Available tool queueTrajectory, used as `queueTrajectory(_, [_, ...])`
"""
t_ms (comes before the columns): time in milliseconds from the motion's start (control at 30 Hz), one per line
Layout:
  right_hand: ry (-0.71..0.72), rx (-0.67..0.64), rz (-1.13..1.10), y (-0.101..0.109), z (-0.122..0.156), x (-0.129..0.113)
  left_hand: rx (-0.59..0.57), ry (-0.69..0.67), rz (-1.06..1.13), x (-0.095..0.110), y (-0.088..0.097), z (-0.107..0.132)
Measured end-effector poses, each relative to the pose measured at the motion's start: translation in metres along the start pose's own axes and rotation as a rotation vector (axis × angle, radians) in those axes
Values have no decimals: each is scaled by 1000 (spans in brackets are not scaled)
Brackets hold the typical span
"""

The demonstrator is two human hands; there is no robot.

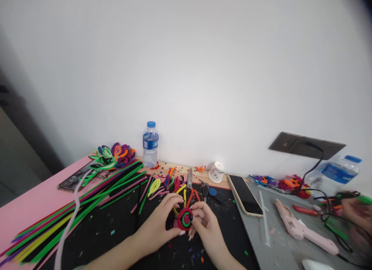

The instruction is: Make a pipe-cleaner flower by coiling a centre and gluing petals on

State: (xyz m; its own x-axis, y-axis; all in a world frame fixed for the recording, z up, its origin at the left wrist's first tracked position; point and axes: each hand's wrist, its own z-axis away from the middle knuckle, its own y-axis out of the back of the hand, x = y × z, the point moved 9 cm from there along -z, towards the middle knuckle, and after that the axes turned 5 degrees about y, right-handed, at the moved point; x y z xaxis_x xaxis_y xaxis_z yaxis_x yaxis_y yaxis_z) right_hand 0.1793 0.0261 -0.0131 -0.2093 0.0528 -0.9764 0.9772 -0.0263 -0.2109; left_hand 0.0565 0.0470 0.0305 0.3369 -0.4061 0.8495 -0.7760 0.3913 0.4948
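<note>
"Head view first: where is the coiled red pipe-cleaner disc (180,224) to be found?"

"Over the black-topped bench (116,243), between two bare hands. From the fingers of the left hand (158,219) it is placed at three o'clock; from those of the right hand (208,226), at nine."

"Is a long axis shown?"

"None; a round outline is seen, with its green-ringed face turned towards the camera. Neither hand can be called clearly nearer, though the face is overlapped by the right thumb."

"How are the fingers set?"

"By the right, the disc is pinched at its edge. By the left, it is framed in a wide curve, thumb at the lower rim; whether it is gripped there cannot be told."

"And at twelve o'clock?"

"Scissors (190,180), blades pointed away; their handle ends are not clearly made out."

"What else is lost?"

"The disc's back is hidden. At three o'clock, another person's hand (357,211) is blurred and cut off by the frame."
</note>
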Motion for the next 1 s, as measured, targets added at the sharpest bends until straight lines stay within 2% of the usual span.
queueTrajectory(200, [3,13,7,0,0,-4,-60,27,37,3,-2,0])
queueTrajectory(467, [33,70,65,8,-1,-4,-41,18,4,6,0,0])
queueTrajectory(567, [34,55,76,8,-1,-2,21,11,1,7,9,-1])
queueTrajectory(667, [20,34,85,6,0,1,175,30,4,-2,26,-4])
queueTrajectory(767, [2,23,80,5,0,4,227,85,-12,-13,33,-6])
queueTrajectory(867, [-1,15,57,3,1,2,188,124,25,-17,29,-6])
queueTrajectory(1000, [10,-10,10,-4,2,-4,49,121,160,-15,8,-3])
